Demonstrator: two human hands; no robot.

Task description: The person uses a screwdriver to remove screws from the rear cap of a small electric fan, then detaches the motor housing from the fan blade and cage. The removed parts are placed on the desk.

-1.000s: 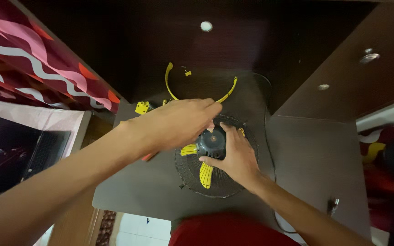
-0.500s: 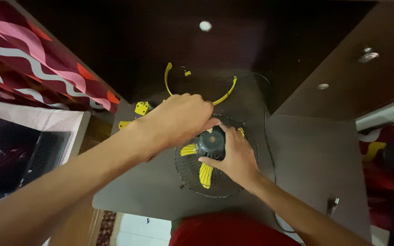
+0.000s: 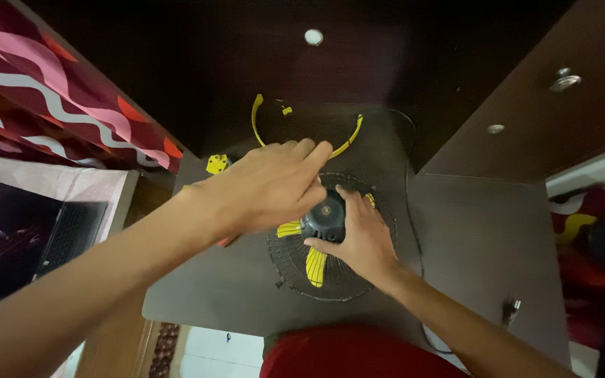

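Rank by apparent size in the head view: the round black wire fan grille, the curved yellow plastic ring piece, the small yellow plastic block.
1. Round black wire fan grille, partly covered by hands.
2. Curved yellow plastic ring piece.
3. Small yellow plastic block.

Wire fan guard point(image 3: 295, 269); glossy hub point(image 3: 325, 218); matt tabletop point(image 3: 456, 238).

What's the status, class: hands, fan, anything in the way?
Left hand over the fan hub, right hand braced on it. Fan flat on desk. Yellow ring lies behind, apart.
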